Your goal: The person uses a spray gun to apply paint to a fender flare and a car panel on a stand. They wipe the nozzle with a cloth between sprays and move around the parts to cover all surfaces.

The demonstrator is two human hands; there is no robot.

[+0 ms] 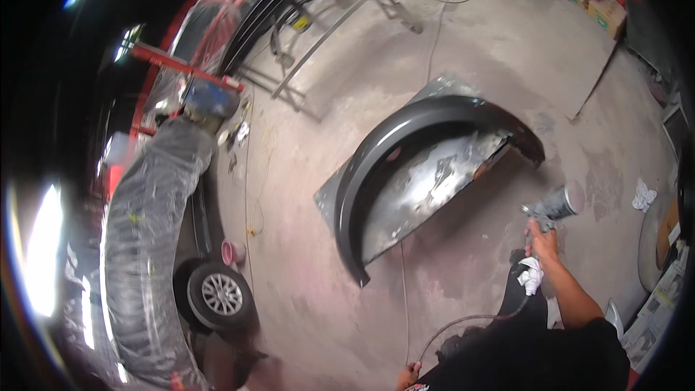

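My right hand point(544, 243) grips a spray gun point(554, 207) with a cup on top, to the right of a glossy dark grey wheel arch trim point(358, 174). A white cloth or paper point(531, 276) is wrapped around the lower end of the gun's handle. From there an air hose point(478, 316) curves down to my left hand point(409, 375), whose fingers are closed around it at the bottom edge. The arch trim rests on a worn, paint-spotted metal sheet point(427, 192). The gun stands apart from the trim.
At left, a car covered in plastic film point(148, 246) stands beside a loose wheel point(221, 295) and a pink bucket point(233, 252). A metal stand point(329, 40) is at the far left. Cardboard boxes point(607, 14) sit far right; crumpled paper point(643, 195) lies nearer. Hose also runs along the floor.
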